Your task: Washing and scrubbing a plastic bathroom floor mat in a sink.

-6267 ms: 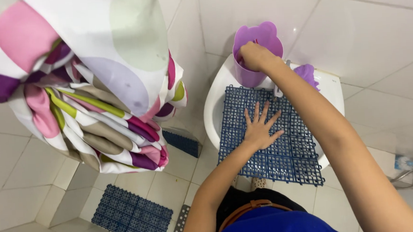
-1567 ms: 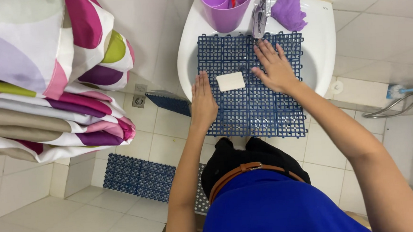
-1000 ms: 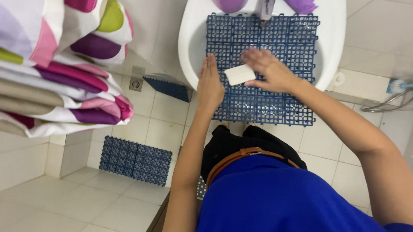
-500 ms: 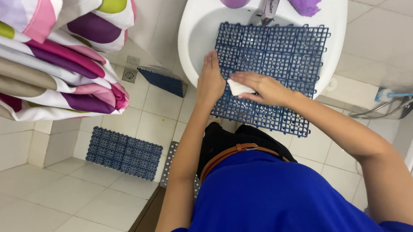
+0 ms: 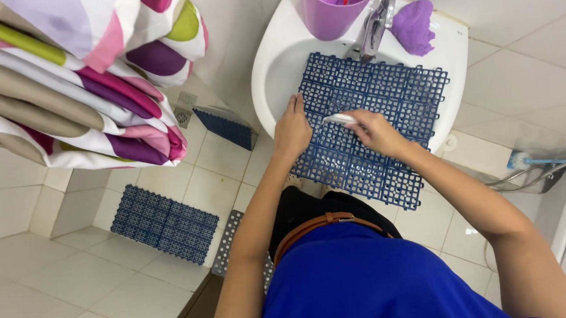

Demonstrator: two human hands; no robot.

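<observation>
While laid across the white sink (image 5: 272, 69): blue grid mat (image 5: 383, 108)
Left hand (image 5: 292, 129) flat, fingers released, on mat's left edge; right hand (image 5: 375, 129) clenched around white soap bar (image 5: 339, 118) mid-mat; purple cup (image 5: 330, 11) beyond

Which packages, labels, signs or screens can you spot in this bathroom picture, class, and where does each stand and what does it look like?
None are in view: no package, label, sign or screen.
Nearest things: a plain white bar of soap under the right hand, unwrapped.
The blue plastic grid mat over the white sink, steadied by the left hand, unmarked.
</observation>
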